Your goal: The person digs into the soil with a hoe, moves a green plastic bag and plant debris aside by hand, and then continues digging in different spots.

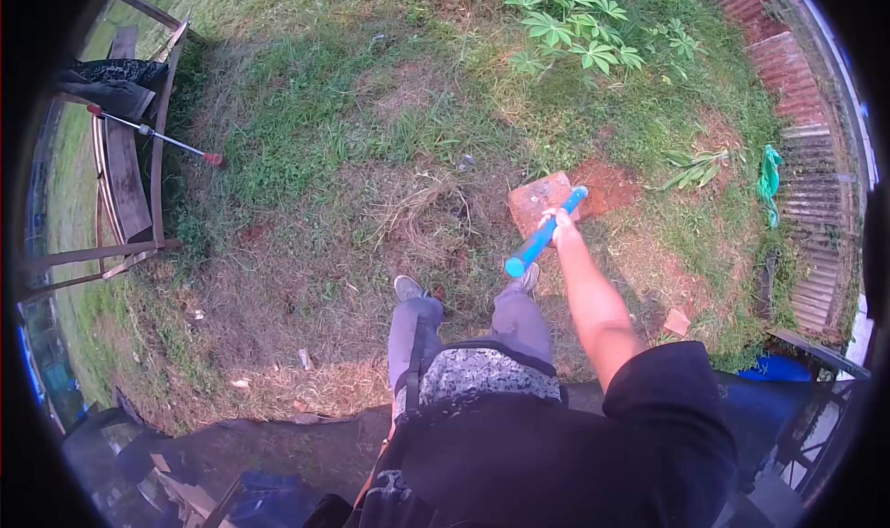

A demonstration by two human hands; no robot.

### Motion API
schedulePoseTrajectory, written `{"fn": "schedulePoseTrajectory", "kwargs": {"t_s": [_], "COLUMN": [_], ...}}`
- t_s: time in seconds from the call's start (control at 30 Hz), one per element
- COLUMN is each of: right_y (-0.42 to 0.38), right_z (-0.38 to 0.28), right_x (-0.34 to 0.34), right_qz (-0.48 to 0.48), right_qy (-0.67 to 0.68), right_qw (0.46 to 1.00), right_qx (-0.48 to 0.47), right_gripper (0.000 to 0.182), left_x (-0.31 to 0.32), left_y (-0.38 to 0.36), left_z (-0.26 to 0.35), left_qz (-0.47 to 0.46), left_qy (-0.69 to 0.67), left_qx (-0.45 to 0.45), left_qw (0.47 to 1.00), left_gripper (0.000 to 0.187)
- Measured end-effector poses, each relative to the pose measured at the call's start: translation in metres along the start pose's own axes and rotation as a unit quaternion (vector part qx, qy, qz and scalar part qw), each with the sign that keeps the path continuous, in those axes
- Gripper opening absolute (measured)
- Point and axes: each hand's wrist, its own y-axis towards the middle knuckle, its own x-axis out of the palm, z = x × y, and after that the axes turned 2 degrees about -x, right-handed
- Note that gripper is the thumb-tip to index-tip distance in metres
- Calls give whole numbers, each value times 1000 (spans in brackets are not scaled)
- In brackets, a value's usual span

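Note:
My right hand [558,227] is closed around a bright blue tube-like stick [536,248], whose exact kind I cannot make out. One round end of the stick points back toward my feet, and its paler far end lies over a reddish stone slab or brick [533,197] on the ground. Bare reddish soil [607,187] shows beside the slab. Of my left arm only a thin strip of skin shows beside my dark shirt; the left hand itself is out of sight.
A wooden frame bench [125,171] stands at left, with a red-ended metal rod [171,141] leaning across it. A leafy plant [584,32] grows ahead. Rusty corrugated sheets [807,185] line the right side, with a green cloth [769,180]. A brick piece [677,321] lies nearby.

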Motion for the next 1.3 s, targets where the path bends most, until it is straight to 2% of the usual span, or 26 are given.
{"fn": "schedulePoseTrajectory", "kwargs": {"t_s": [0.03, 0.13, 0.17, 0.2, 0.23, 0.27, 0.3, 0.33, 0.37, 0.4, 0.47, 0.53, 0.6, 0.67, 0.7, 0.77, 0.83, 1.0, 1.17, 1.23, 1.3], "right_y": [0, -42, -56, -76, -96, -101, -98, -95, -95, -106, -146, -169, -190, -215, -214, -268, -238, -254, -270, -272, -273], "right_z": [-27, -85, -94, -97, -100, -100, -93, -70, -49, -36, -12, 13, 38, 62, 77, 56, 126, 140, 147, 149, 146], "right_x": [-43, -164, -201, -230, -260, -302, -349, -394, -436, -466, -466, -489, -512, -546, -547, -520, -586, -546, -536, -529, -525], "right_qz": [31, 8, 14, 35, 56, 66, 77, 72, 69, 68, 219, 209, 190, 193, 180, 117, 54, 76, 92, 84, 92], "right_qy": [-27, -89, -116, -164, -210, -236, -261, -258, -257, -254, -426, -452, -405, -364, -347, -205, -214, -245, -226, -217, -213], "right_qw": [999, 992, 985, 978, 970, 961, 951, 955, 958, 961, 874, 856, 883, 894, 901, 939, 944, 945, 952, 955, 957], "right_qx": [0, 88, 130, 121, 110, 127, 145, 125, 104, 85, 80, 140, 146, 178, 190, 249, 247, 202, 185, 186, 172], "right_gripper": [20, 17, 16, 17, 19, 18, 17, 14, 10, 7, 10, 13, 13, 13, 13, 15, 17, 16, 16, 16, 15], "left_x": [18, 87, 103, 118, 162, 196, 234, 281, 325, 368, 433, 478, 510, 537, 548, 569, 584, 607, 629, 652, 675], "left_y": [-10, -44, -58, -72, -119, -149, -181, -226, -271, -314, -383, -428, -455, -468, -472, -479, -486, -496, -489, -457, -399], "left_z": [0, 52, 79, 106, 140, 173, 206, 237, 258, 268, 263, 246, 225, 208, 203, 190, 176, 145, 121, 111, 92], "left_qz": [2, -22, -53, -88, -3, -125, -201, -183, -188, -243, -376, -471, -537, -575, -586, -604, -622, -661, -696, -676, -578], "left_qy": [-30, -43, -3, 40, 226, 333, 368, 498, 603, 595, 589, 567, 540, 522, 518, 509, 498, 475, 444, 494, 627], "left_qx": [-5, -40, -93, -143, -23, 183, 255, 353, 490, 506, 551, 590, 604, 604, 604, 601, 598, 581, 564, 546, 522], "left_qw": [1000, 998, 994, 985, 974, 916, 871, 770, 601, 576, 456, 329, 237, 176, 153, 120, 91, 19, -4, 19, 7], "left_gripper": [77, 80, 84, 89, 76, 61, 59, 57, 52, 51, 45, 47, 49, 50, 51, 53, 55, 59, 64, 66, 68]}}
